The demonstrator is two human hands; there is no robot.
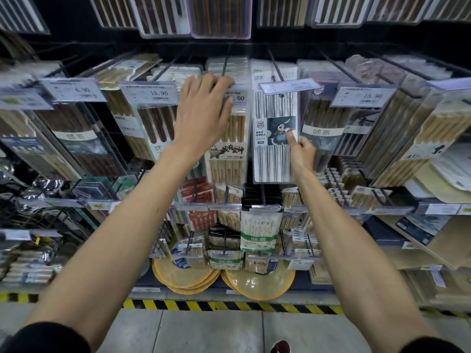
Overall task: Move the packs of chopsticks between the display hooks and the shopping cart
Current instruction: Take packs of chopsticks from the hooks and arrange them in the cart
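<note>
A clear pack of steel chopsticks (274, 138) with a panda label hangs from a display hook (276, 70) in the middle row. My right hand (302, 151) pinches its right edge near the label. To its left hangs a pack of bamboo chopsticks (228, 154) with a panda drawing. My left hand (204, 110) reaches up over the top of that pack, fingers curled over its hook and price tag (238, 98). Whether those fingers grip anything is hidden. The shopping cart is out of view.
Many more chopstick packs hang on hooks left, right and above, with price tags (363, 96) in front. Lower hooks carry small packs (258, 235) and round yellow mats (260, 281). A yellow-black striped edge (229, 305) marks the shelf base at the floor.
</note>
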